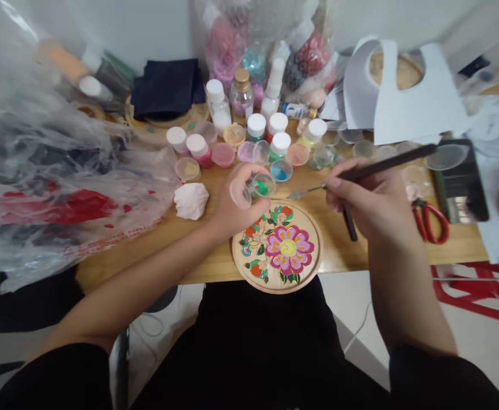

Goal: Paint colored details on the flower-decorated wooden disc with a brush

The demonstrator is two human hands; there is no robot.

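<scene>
My left hand [236,205] holds a small clear cup with green paint [262,185] between thumb and fingers, its clear lid [240,194] open beside it. In my right hand [356,191] is a dark-handled tool with a thin metal tip [303,192], which points left at the cup without touching it. A second dark stick [350,224] shows below the right fingers. Under and between my hands, a round wooden plaque [235,254] lies at the table's front edge. It bears a pink flower [289,247] with a yellow centre, orange shapes and green leaves.
White-capped paint jars [257,126] and small cups, one with blue paint [281,170], stand behind my hands. A crumpled white tissue [191,201] sits left. Plastic bags [74,193] cover the far left. Red-handled pliers [433,222] and a phone [463,182] lie right.
</scene>
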